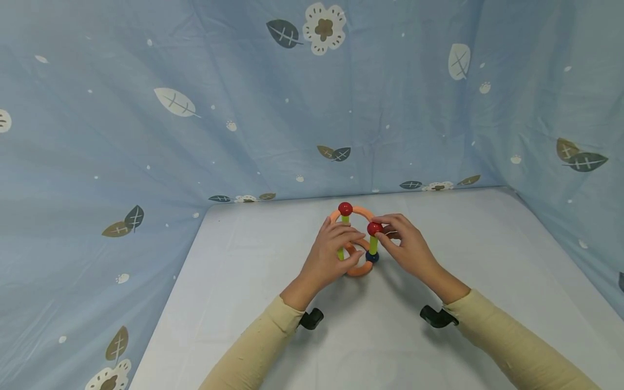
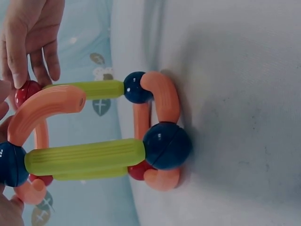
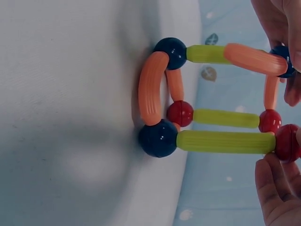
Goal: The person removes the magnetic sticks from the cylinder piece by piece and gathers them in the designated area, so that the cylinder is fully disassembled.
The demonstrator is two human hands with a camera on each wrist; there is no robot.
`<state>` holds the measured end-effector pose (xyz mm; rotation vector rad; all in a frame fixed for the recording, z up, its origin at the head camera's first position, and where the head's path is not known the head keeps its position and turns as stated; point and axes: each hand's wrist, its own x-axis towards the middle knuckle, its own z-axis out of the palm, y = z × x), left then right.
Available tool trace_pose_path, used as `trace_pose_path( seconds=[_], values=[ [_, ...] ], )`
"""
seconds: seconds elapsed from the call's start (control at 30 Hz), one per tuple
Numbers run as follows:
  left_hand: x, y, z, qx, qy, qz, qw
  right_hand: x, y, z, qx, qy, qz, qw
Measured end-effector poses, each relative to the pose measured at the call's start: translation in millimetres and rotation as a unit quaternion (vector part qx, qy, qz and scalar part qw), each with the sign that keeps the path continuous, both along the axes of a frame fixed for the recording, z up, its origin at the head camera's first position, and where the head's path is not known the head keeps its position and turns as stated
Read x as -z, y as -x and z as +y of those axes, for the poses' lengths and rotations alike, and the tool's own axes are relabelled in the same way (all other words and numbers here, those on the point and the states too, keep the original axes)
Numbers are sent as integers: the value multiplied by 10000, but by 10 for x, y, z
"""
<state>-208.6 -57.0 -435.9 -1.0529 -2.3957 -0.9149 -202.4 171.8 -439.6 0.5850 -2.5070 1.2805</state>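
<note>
A building toy of balls and sticks stands upright on the table, with lime green rods (image 2: 87, 155) as posts and curved orange sticks (image 3: 153, 89) between blue and red balls. My left hand (image 1: 329, 253) pinches an upper blue ball (image 2: 13, 164), hidden behind the fingers in the head view. From that ball a curved orange stick (image 2: 44, 110) juts out, its other end showing free. On the right side, my right hand (image 1: 408, 246) holds a red ball (image 1: 375, 229) between thumb and fingers, atop a green rod (image 1: 373, 245). Another red ball (image 1: 345, 209) tops the far post.
A white-covered table (image 1: 234, 271) lies under the toy. Behind it hangs a blue curtain (image 1: 273, 108) printed with leaves and flowers. Dark wrist cameras (image 1: 312, 319) sit below both sleeves, close over the table.
</note>
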Motion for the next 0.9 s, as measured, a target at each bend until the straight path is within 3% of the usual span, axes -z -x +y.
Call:
trace_pose_path(
  seconds=[0.4,0.67,0.9],
  values=[
    [41,17,-83,-220,-288,252,9990,108,-11,20,77,6,-81,9999],
    [70,7,-184,-480,-577,-304,9967,196,-42,68,184,-48,-376,9991],
    [208,5,-315,-811,-658,-894,9905,308,-48,93,257,-147,-704,9971]
  ],
)
